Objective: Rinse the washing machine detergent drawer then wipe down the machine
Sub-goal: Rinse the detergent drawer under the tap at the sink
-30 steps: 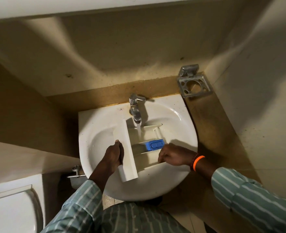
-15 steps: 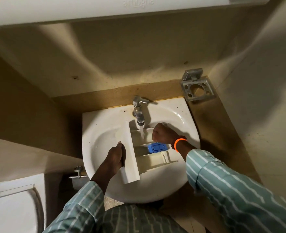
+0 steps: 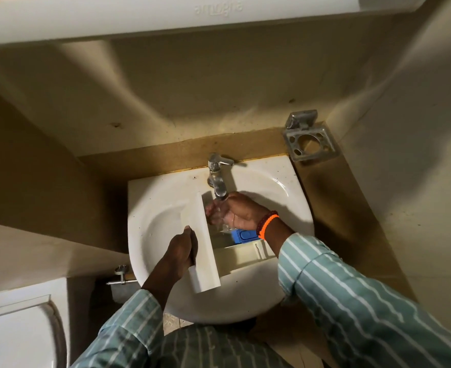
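White detergent drawer (image 3: 208,243) lying lengthwise front-to-back in basin (image 3: 155,216), gripped at front panel by left hand (image 3: 181,251); right hand (image 3: 235,212) open, cupped under tap (image 3: 217,179), nearer compartments.

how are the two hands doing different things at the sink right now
The left hand is closed on the white front panel of the detergent drawer, holding it in the sink; the right hand grips nothing and sits cupped under the tap in the running water. The left is nearer the person, the right nearer the tap. Only the right wrist wears an orange band. Both come from striped sleeves.
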